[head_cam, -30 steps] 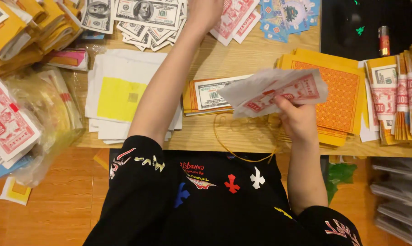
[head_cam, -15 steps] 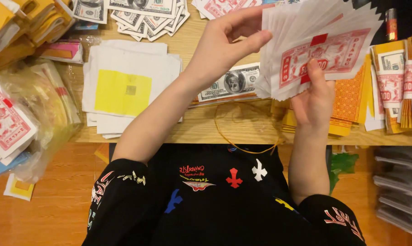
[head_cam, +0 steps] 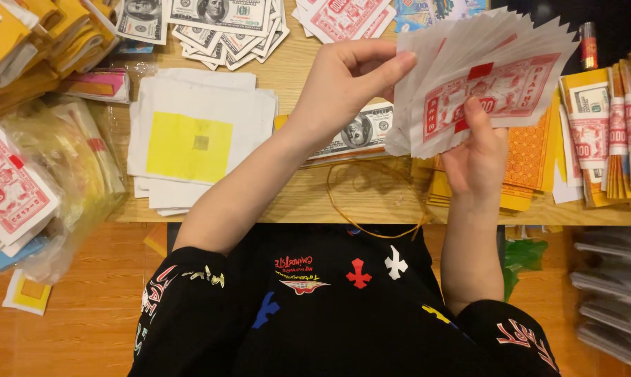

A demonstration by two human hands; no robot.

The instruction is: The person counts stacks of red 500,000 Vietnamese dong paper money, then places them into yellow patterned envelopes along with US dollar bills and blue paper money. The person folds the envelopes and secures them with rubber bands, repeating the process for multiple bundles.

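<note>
— What takes up the most room?
— The wooden desk (head_cam: 294,202), covered in paper. Near its left edge lies a stack of white sheets with a yellow square (head_cam: 193,150); at the far edge, loose grey banknotes (head_cam: 211,28).
— And the fan of notes?
— A fanned sheaf of white notes printed in red (head_cam: 490,87) is held up above the desk's right half, over an orange sheet stack (head_cam: 531,164).
— How do the hands hold it?
— The right hand (head_cam: 477,155) has its grip clamped on the fan's lower edge, thumb across the front. The left hand (head_cam: 350,84) pinches the fan's left edge, fingers together.
— Anything smaller?
— A thin yellow rubber band (head_cam: 371,202) loops over the desk's near edge.
</note>
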